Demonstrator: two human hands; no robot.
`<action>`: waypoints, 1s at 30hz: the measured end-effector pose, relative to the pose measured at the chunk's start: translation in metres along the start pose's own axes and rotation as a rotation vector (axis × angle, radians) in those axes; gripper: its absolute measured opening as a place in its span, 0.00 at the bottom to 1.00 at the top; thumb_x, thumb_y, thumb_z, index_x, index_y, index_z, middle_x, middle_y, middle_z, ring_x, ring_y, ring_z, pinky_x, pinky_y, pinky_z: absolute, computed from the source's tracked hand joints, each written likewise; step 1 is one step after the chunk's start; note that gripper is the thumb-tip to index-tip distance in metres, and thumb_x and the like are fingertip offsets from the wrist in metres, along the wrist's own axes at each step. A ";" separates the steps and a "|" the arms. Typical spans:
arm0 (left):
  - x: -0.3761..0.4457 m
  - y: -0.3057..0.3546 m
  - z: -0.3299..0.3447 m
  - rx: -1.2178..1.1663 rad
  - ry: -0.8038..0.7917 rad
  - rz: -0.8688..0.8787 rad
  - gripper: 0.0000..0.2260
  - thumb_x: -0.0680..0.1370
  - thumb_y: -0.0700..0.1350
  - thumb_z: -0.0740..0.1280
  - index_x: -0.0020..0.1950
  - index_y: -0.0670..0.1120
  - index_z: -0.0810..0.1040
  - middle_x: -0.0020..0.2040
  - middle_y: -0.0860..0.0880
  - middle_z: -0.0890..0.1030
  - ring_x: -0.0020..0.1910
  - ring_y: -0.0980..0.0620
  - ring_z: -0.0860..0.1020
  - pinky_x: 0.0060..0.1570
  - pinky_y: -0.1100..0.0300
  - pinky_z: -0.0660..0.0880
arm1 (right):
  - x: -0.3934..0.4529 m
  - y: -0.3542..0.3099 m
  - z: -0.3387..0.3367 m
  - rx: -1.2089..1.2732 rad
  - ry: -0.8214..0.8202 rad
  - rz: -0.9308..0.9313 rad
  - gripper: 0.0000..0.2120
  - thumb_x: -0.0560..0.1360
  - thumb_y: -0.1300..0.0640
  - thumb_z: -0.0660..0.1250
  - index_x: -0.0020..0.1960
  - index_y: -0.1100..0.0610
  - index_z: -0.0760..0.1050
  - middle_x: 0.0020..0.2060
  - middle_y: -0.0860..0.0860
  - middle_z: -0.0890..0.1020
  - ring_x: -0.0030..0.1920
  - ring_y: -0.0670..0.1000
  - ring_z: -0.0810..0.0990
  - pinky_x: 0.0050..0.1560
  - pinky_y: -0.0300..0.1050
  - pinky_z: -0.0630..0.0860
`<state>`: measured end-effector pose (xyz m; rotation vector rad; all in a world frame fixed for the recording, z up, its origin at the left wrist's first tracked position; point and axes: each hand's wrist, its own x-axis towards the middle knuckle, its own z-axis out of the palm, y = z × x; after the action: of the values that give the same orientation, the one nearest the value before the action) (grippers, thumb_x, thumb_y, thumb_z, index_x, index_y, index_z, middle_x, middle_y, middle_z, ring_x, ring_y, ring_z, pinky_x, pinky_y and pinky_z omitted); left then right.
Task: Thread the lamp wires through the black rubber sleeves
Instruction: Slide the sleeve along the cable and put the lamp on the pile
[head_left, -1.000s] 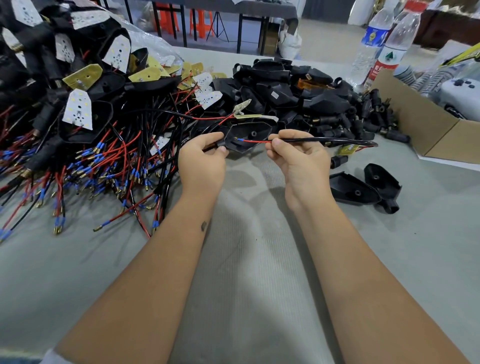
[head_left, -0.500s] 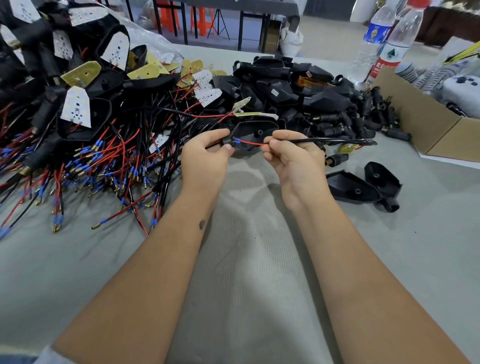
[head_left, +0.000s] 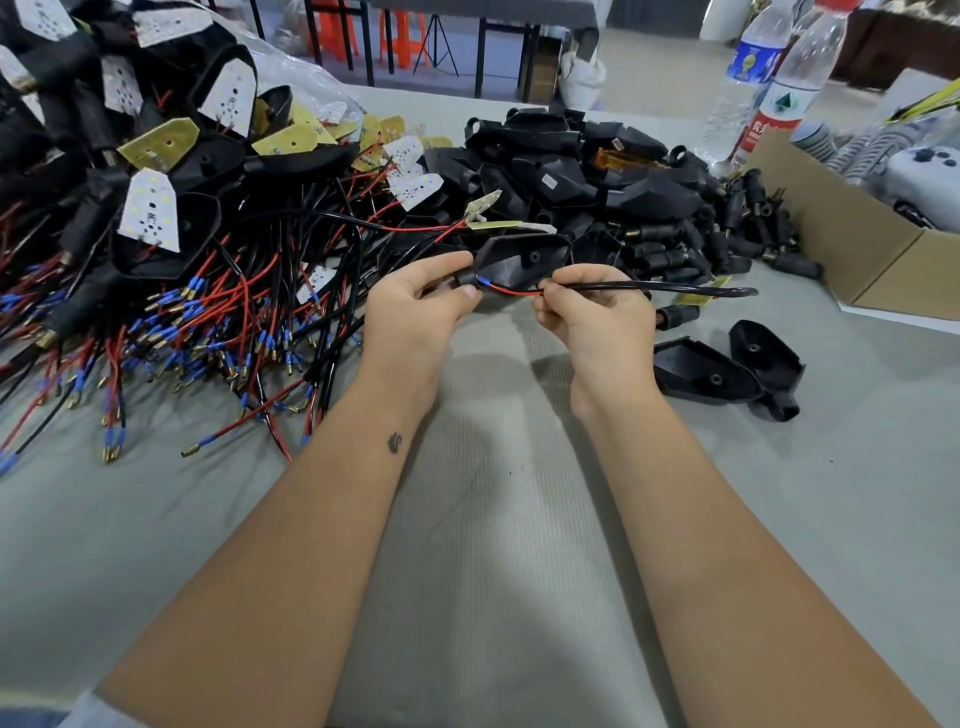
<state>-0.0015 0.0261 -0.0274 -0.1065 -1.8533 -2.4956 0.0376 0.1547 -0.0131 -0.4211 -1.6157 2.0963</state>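
Pinching a black rubber sleeve (head_left: 464, 276), the left hand (head_left: 415, 306) meets the right hand (head_left: 597, 312), which grips a red lamp wire with a blue tip (head_left: 511, 289) above the grey cloth table (head_left: 493, 519); wire and sleeve touch just in front of a black plastic lamp housing (head_left: 524, 257). Farther right, an open brown cardboard box (head_left: 857, 249) holds grey objects, too unclear to name. Behind it stand two clear plastic water bottles (head_left: 779, 88); their label writing is unreadable.

Red wire (head_left: 511, 290) enters black sleeve (head_left: 649, 286), horizontal, above table.
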 end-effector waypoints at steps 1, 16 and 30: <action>-0.001 0.000 0.000 0.009 -0.009 0.005 0.16 0.74 0.29 0.68 0.48 0.50 0.81 0.41 0.53 0.85 0.48 0.53 0.83 0.53 0.60 0.78 | 0.000 0.000 0.000 -0.023 0.012 -0.003 0.10 0.75 0.72 0.67 0.41 0.59 0.77 0.33 0.52 0.79 0.34 0.47 0.79 0.42 0.39 0.80; -0.005 0.010 0.004 -0.350 0.021 -0.130 0.19 0.76 0.30 0.67 0.64 0.43 0.69 0.45 0.45 0.84 0.44 0.53 0.84 0.49 0.59 0.81 | -0.002 0.000 0.002 -0.019 -0.155 0.026 0.08 0.74 0.71 0.69 0.43 0.59 0.80 0.30 0.52 0.80 0.31 0.47 0.79 0.36 0.38 0.77; -0.007 0.009 0.008 -0.226 -0.038 -0.114 0.08 0.83 0.40 0.60 0.49 0.45 0.78 0.42 0.46 0.84 0.43 0.51 0.84 0.43 0.60 0.81 | -0.004 -0.004 0.003 0.000 -0.020 0.114 0.12 0.81 0.56 0.61 0.41 0.58 0.77 0.27 0.49 0.76 0.24 0.46 0.70 0.26 0.38 0.66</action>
<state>0.0065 0.0315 -0.0171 -0.0551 -1.6264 -2.7918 0.0400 0.1510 -0.0081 -0.5049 -1.6391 2.1905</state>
